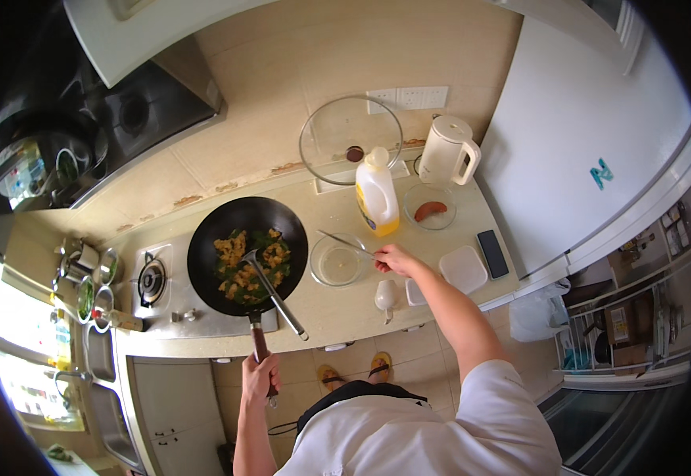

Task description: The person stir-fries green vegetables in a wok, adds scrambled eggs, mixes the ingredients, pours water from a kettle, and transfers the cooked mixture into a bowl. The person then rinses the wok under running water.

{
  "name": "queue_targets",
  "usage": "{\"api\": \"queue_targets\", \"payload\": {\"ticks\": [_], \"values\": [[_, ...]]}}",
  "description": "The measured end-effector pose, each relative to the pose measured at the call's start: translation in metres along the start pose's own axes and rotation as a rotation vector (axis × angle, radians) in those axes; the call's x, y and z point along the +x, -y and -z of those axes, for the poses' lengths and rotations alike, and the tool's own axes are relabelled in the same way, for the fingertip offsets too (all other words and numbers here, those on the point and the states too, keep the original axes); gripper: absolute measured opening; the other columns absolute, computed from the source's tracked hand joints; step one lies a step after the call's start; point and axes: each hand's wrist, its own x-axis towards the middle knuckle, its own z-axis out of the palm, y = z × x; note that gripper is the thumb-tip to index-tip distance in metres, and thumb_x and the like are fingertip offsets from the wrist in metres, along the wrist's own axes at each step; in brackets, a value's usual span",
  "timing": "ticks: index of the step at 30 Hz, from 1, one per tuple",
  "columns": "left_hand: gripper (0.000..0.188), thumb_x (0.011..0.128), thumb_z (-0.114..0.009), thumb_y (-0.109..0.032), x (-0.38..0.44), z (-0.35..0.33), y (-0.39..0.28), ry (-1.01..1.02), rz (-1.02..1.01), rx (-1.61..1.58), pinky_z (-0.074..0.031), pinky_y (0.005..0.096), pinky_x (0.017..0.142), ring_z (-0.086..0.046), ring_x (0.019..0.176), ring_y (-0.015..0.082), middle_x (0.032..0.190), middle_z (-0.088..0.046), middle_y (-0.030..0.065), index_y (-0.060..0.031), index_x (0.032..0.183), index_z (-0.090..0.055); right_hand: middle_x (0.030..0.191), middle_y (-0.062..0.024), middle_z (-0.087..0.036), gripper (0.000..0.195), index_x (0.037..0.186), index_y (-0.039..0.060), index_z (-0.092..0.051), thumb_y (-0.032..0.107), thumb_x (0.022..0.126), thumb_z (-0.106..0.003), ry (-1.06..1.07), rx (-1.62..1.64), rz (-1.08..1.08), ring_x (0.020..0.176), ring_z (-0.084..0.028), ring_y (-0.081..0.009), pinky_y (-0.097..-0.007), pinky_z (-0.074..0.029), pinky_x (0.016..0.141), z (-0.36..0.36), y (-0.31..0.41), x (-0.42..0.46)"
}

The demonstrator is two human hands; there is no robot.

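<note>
My left hand [258,381] grips the brown handle [258,342] of a black wok [204,256] at the stove's right side. Scrambled egg-like pieces with green vegetables [244,282] fill its middle. A metal turner [280,306] leans in the wok, its handle end past the rim towards me. Farther right, my right hand [394,260] pinches a thin utensil [345,241], whose exact kind is hard to tell. The utensil reaches over a clear glass bowl [317,272] on the counter. That bowl looks nearly empty.
Behind the bowl stands a plastic oil jug [375,193], with a glass lid [345,122] against the wall. A kettle [445,152], a glass bowl with a reddish piece [430,210], a phone [492,254], a white container [463,269] and a small white pitcher [386,293] surround my right arm.
</note>
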Motion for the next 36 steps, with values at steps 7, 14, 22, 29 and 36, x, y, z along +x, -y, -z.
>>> {"api": "queue_targets", "payload": {"ticks": [7,14,22,29,36], "values": [[0.018,0.093,-0.066,-0.01,-0.006,-0.007,0.005,-0.022,-0.008,-0.031,-0.04,0.0289,0.037,-0.046,0.043,0.0109,0.061,-0.047,0.0001,-0.0084,0.083,-0.05,0.085,-0.003,-0.061,0.02,0.106,-0.0016,-0.065,0.016,0.106,-0.055,0.131,0.199,0.147,0.07,-0.053,-0.0082,-0.0224,-0.043,0.059,0.048,0.038,-0.083],[0.018,0.093,-0.065,-0.011,-0.006,-0.018,0.002,-0.014,-0.004,-0.013,-0.041,0.029,0.038,-0.048,0.044,0.011,0.062,-0.048,0.0001,-0.0086,0.083,-0.05,0.086,-0.0045,-0.064,0.018,0.103,-0.0031,-0.066,0.013,0.103,-0.059,-0.36,0.57,0.307,0.071,-0.056,-0.0079,-0.0207,-0.045,0.061,0.138,-0.005,-0.095],[0.016,0.093,-0.065,-0.011,-0.014,-0.033,0.002,-0.027,0.012,0.0,-0.041,0.0291,0.039,-0.048,0.045,0.0106,0.063,-0.048,0.0004,-0.007,0.086,-0.051,0.072,-0.0073,-0.063,0.021,0.088,-0.0031,-0.065,0.012,0.101,-0.058,-0.518,0.353,0.185,0.055,-0.054,-0.0132,-0.028,-0.043,0.051,0.152,-0.043,-0.017],[0.015,0.093,-0.063,-0.012,-0.014,-0.038,0.006,0.001,0.031,-0.017,-0.042,0.0283,0.04,-0.048,0.045,0.01,0.064,-0.049,0.0003,-0.0067,0.087,-0.051,0.074,-0.0116,-0.065,0.024,0.091,-0.0025,-0.062,0.018,0.102,-0.058,-0.572,0.44,0.11,0.058,-0.062,-0.0176,-0.0295,-0.051,0.052,0.151,-0.039,-0.006],[0.017,0.093,-0.063,-0.012,-0.012,-0.038,0.003,0.0,0.02,0.034,-0.043,0.0281,0.04,-0.048,0.045,0.0098,0.063,-0.049,-0.0001,-0.0069,0.082,-0.05,0.08,-0.0145,-0.067,0.031,0.096,-0.0001,-0.063,0.029,0.104,-0.057,-0.867,-0.148,-0.011,0.068,-0.067,-0.0229,-0.0358,-0.054,0.059,0.154,-0.029,-0.043]]}}
